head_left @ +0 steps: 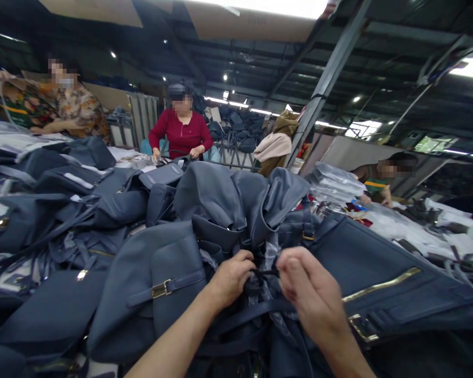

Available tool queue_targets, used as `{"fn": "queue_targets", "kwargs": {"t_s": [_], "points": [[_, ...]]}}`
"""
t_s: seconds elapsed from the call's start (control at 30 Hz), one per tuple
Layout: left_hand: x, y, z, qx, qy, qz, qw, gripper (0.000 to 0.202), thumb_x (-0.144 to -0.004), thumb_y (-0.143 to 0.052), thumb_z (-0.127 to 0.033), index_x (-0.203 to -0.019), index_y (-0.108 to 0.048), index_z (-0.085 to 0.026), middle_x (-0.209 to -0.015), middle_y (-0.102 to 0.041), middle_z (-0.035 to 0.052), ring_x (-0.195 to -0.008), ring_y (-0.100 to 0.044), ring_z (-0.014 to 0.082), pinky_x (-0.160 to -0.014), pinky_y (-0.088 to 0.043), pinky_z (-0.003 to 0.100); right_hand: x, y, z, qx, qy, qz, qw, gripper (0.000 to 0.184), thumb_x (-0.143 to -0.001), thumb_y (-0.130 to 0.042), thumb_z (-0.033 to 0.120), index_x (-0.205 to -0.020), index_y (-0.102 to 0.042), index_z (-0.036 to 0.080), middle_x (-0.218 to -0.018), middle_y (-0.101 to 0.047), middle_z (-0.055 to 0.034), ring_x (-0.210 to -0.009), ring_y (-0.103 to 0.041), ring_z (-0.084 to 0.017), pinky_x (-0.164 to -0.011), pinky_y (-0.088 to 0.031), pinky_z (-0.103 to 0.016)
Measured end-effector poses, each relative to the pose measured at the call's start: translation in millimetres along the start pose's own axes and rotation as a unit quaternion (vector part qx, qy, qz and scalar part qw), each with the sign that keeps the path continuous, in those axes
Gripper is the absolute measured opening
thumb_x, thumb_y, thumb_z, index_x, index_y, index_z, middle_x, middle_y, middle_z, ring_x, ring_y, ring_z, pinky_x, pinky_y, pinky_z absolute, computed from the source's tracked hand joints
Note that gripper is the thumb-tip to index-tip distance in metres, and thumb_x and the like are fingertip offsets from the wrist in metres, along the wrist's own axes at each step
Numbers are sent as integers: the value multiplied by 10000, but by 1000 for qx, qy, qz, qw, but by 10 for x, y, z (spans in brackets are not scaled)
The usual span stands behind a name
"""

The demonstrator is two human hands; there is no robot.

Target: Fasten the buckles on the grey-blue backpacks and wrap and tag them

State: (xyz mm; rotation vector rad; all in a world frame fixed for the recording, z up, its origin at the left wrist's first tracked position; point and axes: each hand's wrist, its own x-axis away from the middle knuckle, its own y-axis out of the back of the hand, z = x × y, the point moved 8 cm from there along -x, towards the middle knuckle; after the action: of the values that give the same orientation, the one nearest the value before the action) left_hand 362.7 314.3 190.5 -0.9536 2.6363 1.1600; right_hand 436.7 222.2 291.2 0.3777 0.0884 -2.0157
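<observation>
Our left hand (230, 278) is closed on a dark navy strap (260, 281) at its 3 o'clock; our right hand (311, 289) pinches its fingertips together at the strap's 3 o'clock, on it or not we cannot tell; beneath lies a navy leather backpack (173, 286).

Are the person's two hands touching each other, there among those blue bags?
Apart. The head view shows the left hand and right hand with a narrow gap between their fingertips, where a dark strap shows.

This is a bag factory floor: navy backpacks (205, 210) heap the long tabletop (413, 236), with a worker in a red top (180, 134) beyond, under steel roof trusses (327, 79).
</observation>
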Motion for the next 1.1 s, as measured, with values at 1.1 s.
{"fn": "queue_targets", "kwargs": {"t_s": [1.1], "points": [[13,-117,103,84,112,-97,985,203,-759,-461,-59,-858,-554,-209,-1129,-574,36,-985,-585,177,-892,-478,301,-440,-305,-692,616,94,381,683,157,-895,-522,153,-857,-663,211,-817,-698,-52,-755,-670,-216,-644,-440,-290]]}}
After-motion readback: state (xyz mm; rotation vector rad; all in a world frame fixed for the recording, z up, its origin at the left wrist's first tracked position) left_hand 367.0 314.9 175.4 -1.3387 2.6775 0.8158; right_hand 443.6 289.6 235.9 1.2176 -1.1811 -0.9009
